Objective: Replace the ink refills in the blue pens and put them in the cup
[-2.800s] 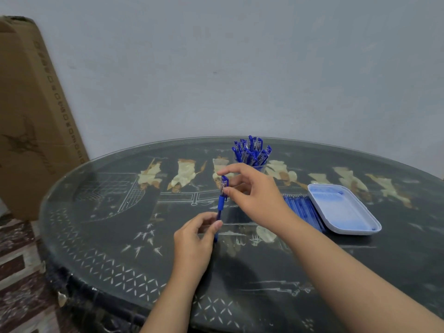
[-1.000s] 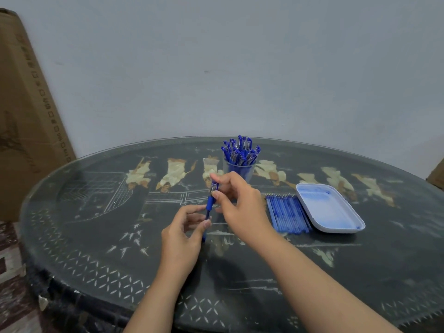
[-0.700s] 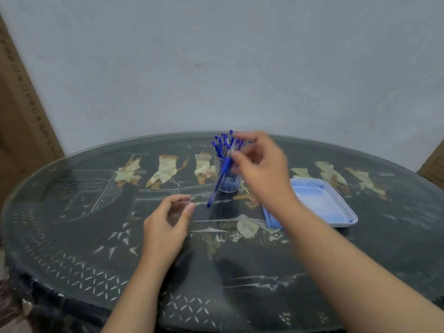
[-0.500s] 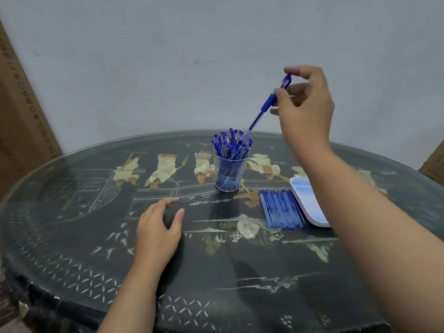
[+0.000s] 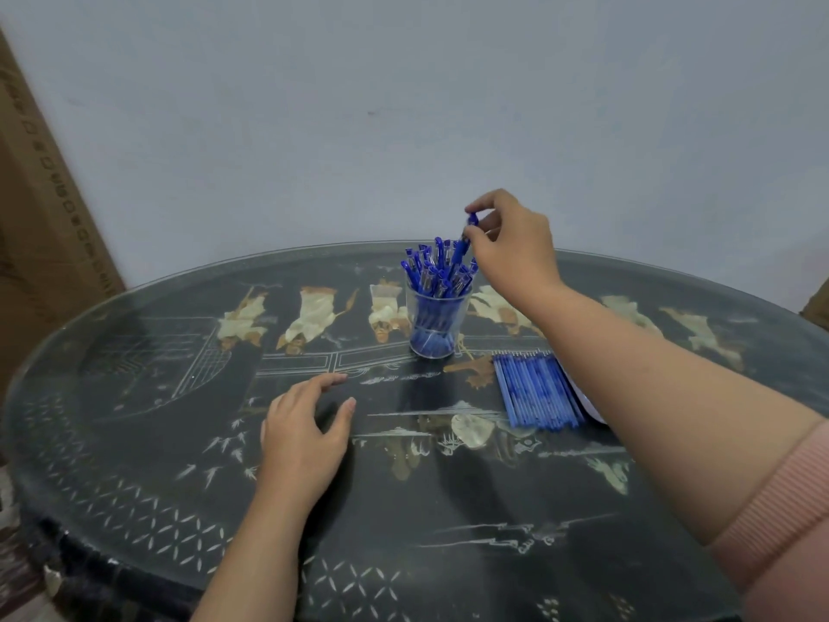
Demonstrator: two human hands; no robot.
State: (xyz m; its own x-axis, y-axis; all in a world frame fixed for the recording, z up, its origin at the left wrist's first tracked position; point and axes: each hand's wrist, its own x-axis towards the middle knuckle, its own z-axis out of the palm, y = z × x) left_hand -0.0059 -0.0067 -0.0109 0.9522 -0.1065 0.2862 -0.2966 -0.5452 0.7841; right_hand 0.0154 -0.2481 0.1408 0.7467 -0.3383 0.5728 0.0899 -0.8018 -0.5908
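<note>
A clear plastic cup [image 5: 434, 318] stands at the far middle of the table, packed with several blue pens. My right hand [image 5: 511, 244] hovers just right of the cup's top and pinches the upper end of one blue pen [image 5: 465, 239], whose lower part is down among the other pens. My left hand [image 5: 305, 430] rests on the glass table top nearer me, fingers relaxed and spread, holding nothing. A neat row of blue ink refills [image 5: 536, 390] lies on the table right of the cup, partly behind my right forearm.
The round dark table [image 5: 148, 424] has a glass top with pale inlaid figures. A white tray edge [image 5: 591, 408] peeks out beside the refills, mostly hidden by my arm. A cardboard box [image 5: 40, 226] leans on the wall at far left.
My left hand let go of the pen and settled on the table. My right hand lifted the pen high, then lowered it into the cup.
</note>
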